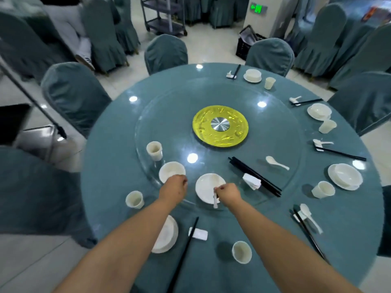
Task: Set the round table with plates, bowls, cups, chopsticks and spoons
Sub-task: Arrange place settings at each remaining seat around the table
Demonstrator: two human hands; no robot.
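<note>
White spoon (pixel 215 201) pinched in right hand (pixel 229 196) over plate (pixel 206 187) on glass turntable (pixel 275 132); left hand (pixel 174 188) curled at bowl (pixel 170 171) rim, grip hidden, impossible to tell.

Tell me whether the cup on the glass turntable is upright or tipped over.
Upright. The cup stands on its base on the turntable, its open mouth facing up, beside the bowl.

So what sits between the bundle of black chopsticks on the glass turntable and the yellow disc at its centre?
Nothing in the head view: bare glass turntable between the chopstick bundle and the yellow disc. The loose white spoon lies off to the right.
</note>
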